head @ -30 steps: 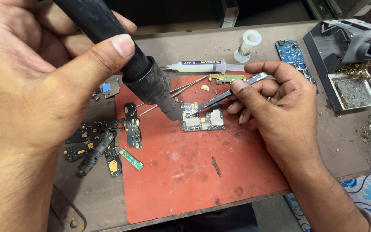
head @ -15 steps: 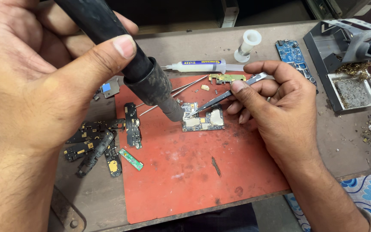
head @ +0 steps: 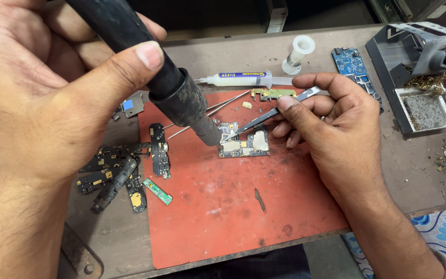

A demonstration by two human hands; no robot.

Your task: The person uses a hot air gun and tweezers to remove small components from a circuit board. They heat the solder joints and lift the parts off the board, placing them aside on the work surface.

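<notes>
1. Left hand (head: 42, 103): wrapped around black hot-air wand (head: 145, 62), thumb pressed along barrel, nozzle angled down to small circuit board (head: 243, 142).
2. Right hand (head: 336, 129): pinching metal tweezers (head: 269, 113) between thumb and fingers, tips touching board right at nozzle mouth.
3. Board: flat on red mat (head: 233, 206), between both hands, just left of right-hand fingertips.
4. Beyond right hand: flux syringe (head: 243, 79), white spool (head: 299, 51), blue board (head: 354, 67), iron stand (head: 414, 67) with brass wool and sponge tray.
5. Below left hand: dark phone parts (head: 125, 175) scattered off mat edge, small green strip (head: 157, 191) on mat corner.
6. Under wand: two thin metal rods (head: 218, 108) lying across mat.
</notes>
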